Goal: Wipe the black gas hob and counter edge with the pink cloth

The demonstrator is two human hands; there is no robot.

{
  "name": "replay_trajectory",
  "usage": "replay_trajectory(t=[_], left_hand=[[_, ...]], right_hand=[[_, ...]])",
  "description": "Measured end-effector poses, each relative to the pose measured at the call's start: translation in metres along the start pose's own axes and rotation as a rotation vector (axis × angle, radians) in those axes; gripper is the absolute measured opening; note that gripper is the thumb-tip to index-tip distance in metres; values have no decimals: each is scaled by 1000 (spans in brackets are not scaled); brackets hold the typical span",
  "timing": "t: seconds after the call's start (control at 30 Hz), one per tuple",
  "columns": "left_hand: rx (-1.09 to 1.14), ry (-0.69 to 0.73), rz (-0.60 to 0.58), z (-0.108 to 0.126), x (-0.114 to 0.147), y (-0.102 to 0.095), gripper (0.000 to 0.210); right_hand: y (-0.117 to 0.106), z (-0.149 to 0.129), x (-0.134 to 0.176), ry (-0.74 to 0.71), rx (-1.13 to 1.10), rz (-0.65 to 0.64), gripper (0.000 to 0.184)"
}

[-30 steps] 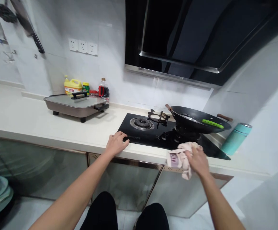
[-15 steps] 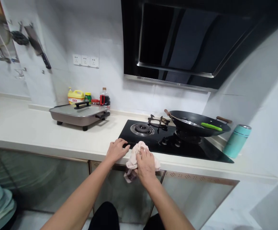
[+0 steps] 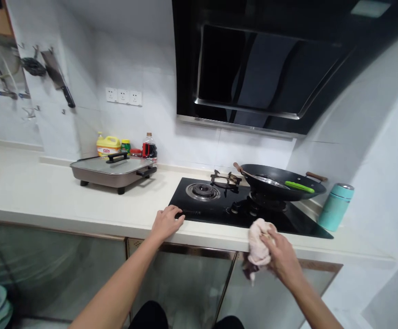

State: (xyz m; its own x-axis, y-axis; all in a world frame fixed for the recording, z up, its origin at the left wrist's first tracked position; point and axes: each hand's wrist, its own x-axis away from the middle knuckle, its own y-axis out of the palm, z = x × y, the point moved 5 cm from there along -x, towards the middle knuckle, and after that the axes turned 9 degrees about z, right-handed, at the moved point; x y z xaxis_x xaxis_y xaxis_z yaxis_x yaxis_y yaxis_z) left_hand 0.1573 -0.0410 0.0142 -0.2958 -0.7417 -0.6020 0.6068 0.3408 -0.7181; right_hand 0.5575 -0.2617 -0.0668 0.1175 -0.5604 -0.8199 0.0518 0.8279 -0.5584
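Note:
My right hand is closed on a crumpled pale pink cloth. The cloth lies at the counter's front edge, just before the black glass cooktop, and a darker end of it hangs down over the edge. My left hand holds nothing; it rests on the counter by the cooktop's front left corner, fingers a little bent and apart. On the cooktop's left side is a bare burner. A black wok with wooden handles sits over the right burner, a green-handled utensil inside it.
A loose pan support lies behind the left burner. The turquoise flask stands at the right. Left of the cooktop sits a lidded electric pan, with bottles behind it. A range hood hangs overhead; a cleaver hangs on the wall.
My right hand has moved to the right along the counter's front edge, taking the cloth with it. My left hand stays at the cooktop's corner. The view has tilted slightly upward.

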Motion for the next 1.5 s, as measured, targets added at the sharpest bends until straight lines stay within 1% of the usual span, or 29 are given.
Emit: replay_trajectory(t=[0.07,0.13,0.2,0.27,0.37,0.47,0.63,0.7,0.77,0.8,0.87,0.93,1.0,1.07,1.13,1.2,1.27,1.3,1.4,1.43,1.5], left_hand=[[-11,8,7,-1,1,2,27],[-21,11,11,-1,1,4,27],[-27,9,10,-1,2,6,27],[-33,4,9,1,2,7,27],[-44,-11,8,4,1,8,27],[-48,-25,3,5,1,8,26],[-53,-25,-7,5,2,7,25],[-59,-19,-3,4,3,6,25],[-64,-11,6,4,4,5,25],[-64,-7,9,3,5,5,25],[-59,-1,16,3,6,4,24],[-50,-2,22,3,6,4,24],[-32,-9,25,3,6,4,24],[-8,-18,27,2,6,4,24],[17,-24,31,2,7,4,23],[40,-27,38,2,7,4,23],[59,-27,41,2,8,4,23],[66,-27,41,2,8,4,23],[78,-35,41,1,8,4,25],[82,-39,41,1,8,3,27],[87,-50,48,-1,7,1,30]], right_hand=[[-7,42,16,36,32,-22,49],[-12,67,25,67,78,-44,50],[-14,73,26,89,158,-75,49],[-16,63,20,95,259,-117,47],[-18,26,1,62,346,-176,42],[-12,-27,-26,27,311,-210,39],[16,-142,-81,-15,150,-230,33],[26,-182,-99,-35,66,-240,33],[32,-206,-113,-42,-62,-244,35],[34,-212,-118,-38,-154,-238,37],[35,-209,-129,-14,-396,-223,41],[33,-194,-143,44,-626,-207,39],[28,-175,-164,109,-722,-161,36],[19,-160,-190,138,-658,-69,37],[13,-153,-214,147,-515,23,42],[15,-153,-230,181,-361,43,47],[27,-160,-232,205,-262,-18,51],[37,-166,-228,190,-246,-85,52],[66,-188,-204,78,-295,-321,55],[73,-193,-196,41,-316,-388,59],[79,-196,-183,-9,-347,-481,70]])
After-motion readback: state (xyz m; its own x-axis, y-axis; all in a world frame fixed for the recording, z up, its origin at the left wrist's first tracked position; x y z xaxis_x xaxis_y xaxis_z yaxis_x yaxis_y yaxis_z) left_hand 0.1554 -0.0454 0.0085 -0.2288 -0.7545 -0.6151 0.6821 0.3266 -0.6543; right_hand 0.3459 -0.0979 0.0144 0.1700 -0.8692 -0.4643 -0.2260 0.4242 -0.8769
